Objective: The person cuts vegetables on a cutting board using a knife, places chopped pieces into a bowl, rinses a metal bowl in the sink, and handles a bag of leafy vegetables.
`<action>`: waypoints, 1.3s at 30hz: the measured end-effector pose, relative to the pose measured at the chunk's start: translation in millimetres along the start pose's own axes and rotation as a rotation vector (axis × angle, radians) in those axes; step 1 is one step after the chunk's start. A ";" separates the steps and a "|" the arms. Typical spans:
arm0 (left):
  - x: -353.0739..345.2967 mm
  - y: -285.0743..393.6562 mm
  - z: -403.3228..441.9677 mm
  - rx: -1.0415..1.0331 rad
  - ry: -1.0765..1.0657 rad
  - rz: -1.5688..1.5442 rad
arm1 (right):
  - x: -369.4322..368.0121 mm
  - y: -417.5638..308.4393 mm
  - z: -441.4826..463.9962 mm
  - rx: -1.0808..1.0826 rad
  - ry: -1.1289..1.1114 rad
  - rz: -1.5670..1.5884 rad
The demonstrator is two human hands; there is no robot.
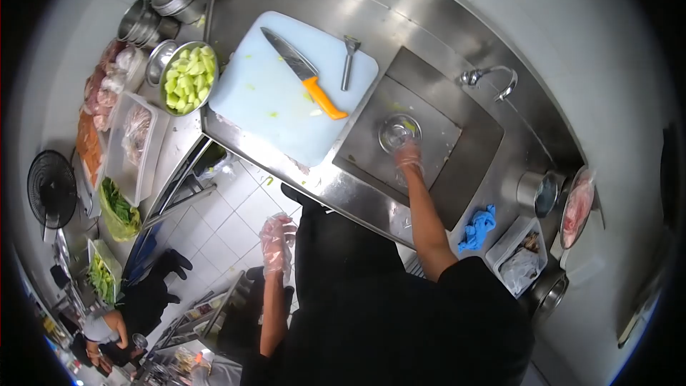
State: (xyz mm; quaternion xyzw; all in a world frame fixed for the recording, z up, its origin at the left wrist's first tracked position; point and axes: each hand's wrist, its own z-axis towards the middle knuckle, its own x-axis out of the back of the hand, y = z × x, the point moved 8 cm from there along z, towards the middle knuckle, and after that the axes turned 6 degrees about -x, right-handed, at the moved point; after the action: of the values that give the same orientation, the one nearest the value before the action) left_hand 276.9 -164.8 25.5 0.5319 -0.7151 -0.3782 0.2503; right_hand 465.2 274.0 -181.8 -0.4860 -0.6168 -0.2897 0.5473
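Note:
My right hand (407, 155), in a clear plastic glove, reaches down into the steel sink (436, 139). It is at the near edge of the round drain strainer (397, 129), which has green scraps in it. The fingertips are hard to make out there, so I cannot tell whether they grip anything. My left hand (276, 244), also gloved, hangs over the floor with fingers apart and loosely bent, holding nothing. Left of the sink lies a white cutting board (286, 129) with an orange-handled knife (314, 87) and a metal peeler (349, 64) on it.
A steel bowl of chopped green vegetable (189, 78) stands at the board's left. A tap (500, 82) arches behind the sink. A blue cloth (477, 227) and a plastic container (518, 257) are at right. Another person (114, 329) works at lower left.

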 end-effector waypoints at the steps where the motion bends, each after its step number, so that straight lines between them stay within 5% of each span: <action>1: 4.8 -5.4 -2.4 -0.004 0.012 -0.025 | 61.0 -31.7 2.2 -0.044 0.022 0.210; 4: 2.1 11.6 -12.7 -0.077 0.006 -0.077 | 204.7 -141.1 13.7 -0.001 0.101 0.401; 6: -18.9 45.1 -19.2 -0.133 -0.008 -0.039 | 267.5 -218.7 19.3 0.335 0.207 0.216; 8: -44.3 73.0 -20.8 -0.188 -0.066 0.007 | 244.1 -244.6 64.7 0.071 0.004 0.136; 12: -136.3 152.3 -22.8 -0.449 -0.321 0.246 | 202.0 -261.1 94.1 0.214 -0.183 0.068; 15: -219.3 188.7 -26.2 -0.657 -0.540 0.343 | 231.9 -206.7 61.1 0.099 -0.180 0.276; 17: -281.6 198.6 -25.9 -0.785 -0.644 0.349 | 192.8 -157.4 48.3 0.340 -0.070 -0.060; 19: -348.1 191.0 -22.1 -0.713 -0.775 0.330 | 227.7 -57.7 -19.4 -0.182 -0.140 0.522; 21: -423.6 157.4 7.7 -1.271 -0.915 0.388 | 214.0 19.5 -74.6 -0.204 -0.074 0.384; 23: -508.9 113.3 39.0 -0.676 -0.939 0.780 | 272.3 67.7 -144.2 -0.374 0.004 0.402; 28: -656.5 -27.7 131.4 -0.726 -1.046 1.098 | 336.5 112.8 -222.8 -0.389 0.189 0.400; 32: -663.6 -80.0 148.4 0.037 -1.019 0.127 | 344.6 108.4 -212.5 -0.324 0.202 0.422; 33: -651.8 -87.4 138.9 0.393 -0.931 -0.263 | 342.2 102.7 -201.7 -0.304 0.156 0.464; 34: -650.1 -89.3 147.7 0.368 -0.911 -0.226 | 329.1 104.6 -183.9 -0.271 0.247 0.565; 38: -561.8 -62.2 176.8 0.284 -0.914 -0.133 | 239.9 74.0 -112.8 -0.495 -0.420 1.570; 39: -540.7 -45.1 171.2 0.263 -0.960 -0.129 | 233.3 69.7 -93.4 -0.502 -0.422 1.716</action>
State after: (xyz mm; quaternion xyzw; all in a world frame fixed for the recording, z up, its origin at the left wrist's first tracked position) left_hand 339.5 389.2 -87.7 0.3681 -0.7569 -0.5016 -0.2002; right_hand 582.5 281.9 51.0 -0.9245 -0.0506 0.1854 0.3292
